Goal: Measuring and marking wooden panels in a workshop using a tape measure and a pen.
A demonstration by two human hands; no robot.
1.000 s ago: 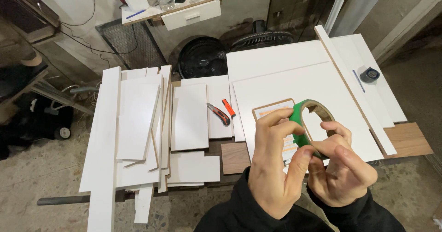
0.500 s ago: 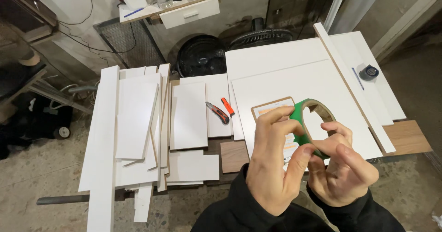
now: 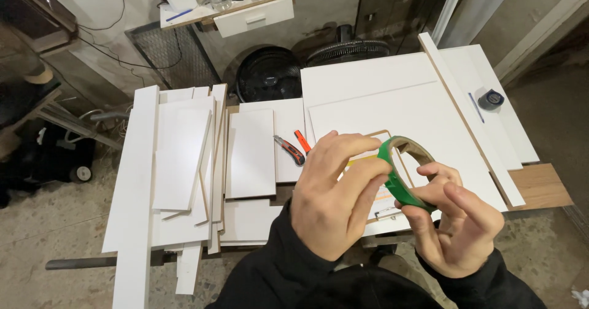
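At lower centre of the frame, a light, stiff roll of green tape [image 3: 402,180] is pinched at its rim by the left hand [image 3: 334,198] and right hand [image 3: 457,223], both grips closed.

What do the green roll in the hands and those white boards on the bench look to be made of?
Roll of tape: glossy green film, probably plastic, wound on a brown core that looks like cardboard. White boards: smooth matte white faces with brownish edges, so likely laminated chipboard or similar. Both hands, left hand and right hand, grip the roll.
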